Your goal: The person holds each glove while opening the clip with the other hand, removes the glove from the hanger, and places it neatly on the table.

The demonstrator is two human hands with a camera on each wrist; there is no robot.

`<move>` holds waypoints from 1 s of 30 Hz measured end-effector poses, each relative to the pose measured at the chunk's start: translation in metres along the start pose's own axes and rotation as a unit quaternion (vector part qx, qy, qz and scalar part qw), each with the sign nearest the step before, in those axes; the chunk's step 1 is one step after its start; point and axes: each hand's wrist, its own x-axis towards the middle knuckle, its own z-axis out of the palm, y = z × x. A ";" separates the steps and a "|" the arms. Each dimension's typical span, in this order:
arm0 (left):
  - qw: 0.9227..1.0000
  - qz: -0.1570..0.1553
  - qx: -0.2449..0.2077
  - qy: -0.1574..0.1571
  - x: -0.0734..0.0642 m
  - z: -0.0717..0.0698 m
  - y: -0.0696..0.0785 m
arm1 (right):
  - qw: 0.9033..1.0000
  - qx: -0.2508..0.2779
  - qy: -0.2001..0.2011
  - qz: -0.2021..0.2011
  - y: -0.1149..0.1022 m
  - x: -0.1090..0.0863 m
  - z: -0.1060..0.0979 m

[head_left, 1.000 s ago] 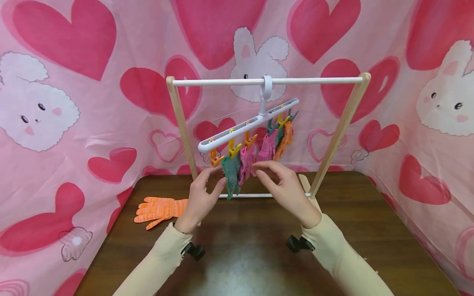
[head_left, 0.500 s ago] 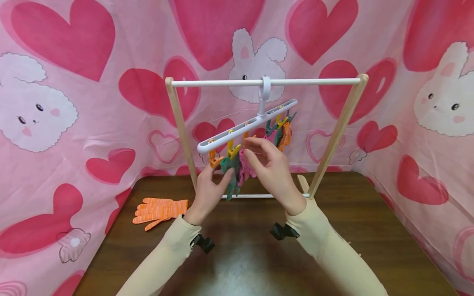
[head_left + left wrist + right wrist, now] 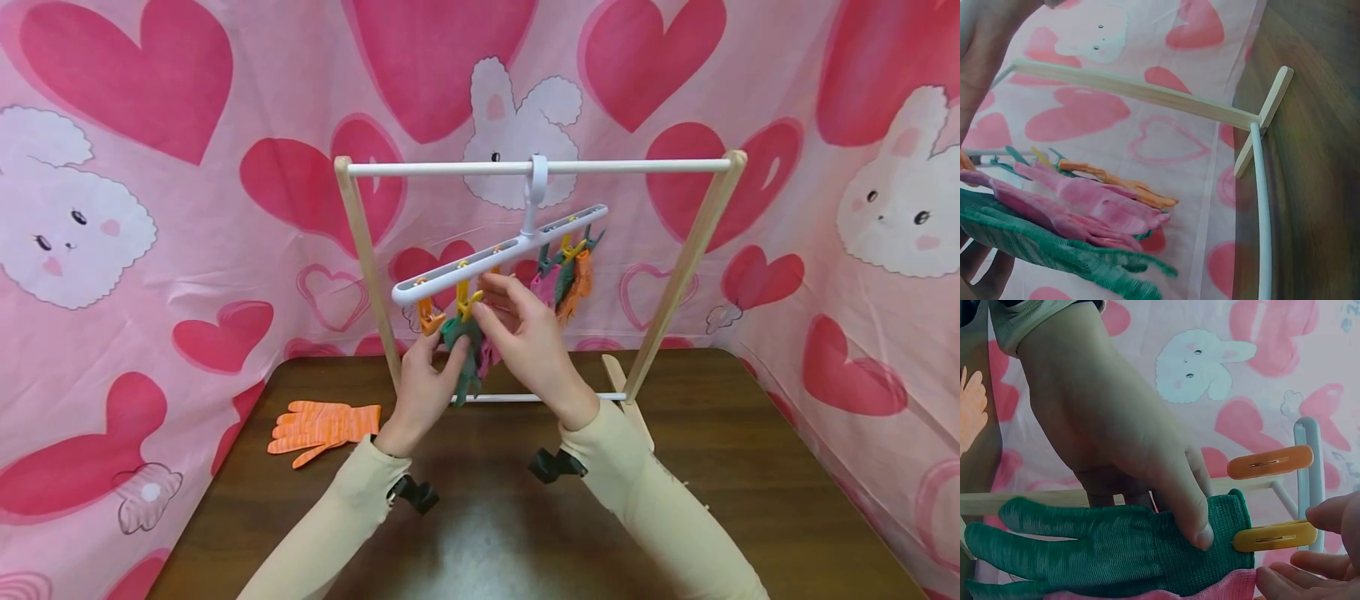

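My left hand [image 3: 429, 385] pinches the cuff of a green knit glove [image 3: 1110, 544], thumb on the near side. That glove hangs from a yellow clothespin [image 3: 1275, 536], whose upper end my right hand [image 3: 534, 346] pinches between thumb and fingers. Both belong to a white clip hanger [image 3: 450, 272] hooked over a rod. Left of the yellow one, an orange clothespin [image 3: 1270, 462] hangs with nothing in it. Behind the green glove are pink gloves [image 3: 1097, 203], partly covered by my right hand in the head view. An orange glove [image 3: 581, 283] hangs at the hanger's far end.
A drying rack with wooden side posts [image 3: 686, 271] and a white top rod [image 3: 637, 166] stands on the brown table [image 3: 480, 525]. Another orange glove [image 3: 326, 425] lies flat at the left. A pink heart-and-rabbit cloth surrounds the table's back and sides.
My right hand has moved left and up from beside the pink glove to the yellow clothespin. My left hand has come in onto the green glove's cuff. The hanger has swung slightly.
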 end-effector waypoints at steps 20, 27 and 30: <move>1.000 -0.022 -0.012 -0.014 -0.008 -0.003 0.012 | 0.999 -0.007 -0.033 0.019 0.006 0.005 -0.002; 0.999 -0.021 -0.025 -0.012 -0.010 -0.002 0.013 | 0.997 0.034 -0.054 0.032 0.007 0.008 -0.003; 0.999 -0.028 -0.040 -0.017 -0.010 -0.002 0.013 | 0.996 0.046 -0.060 0.040 0.007 0.009 -0.005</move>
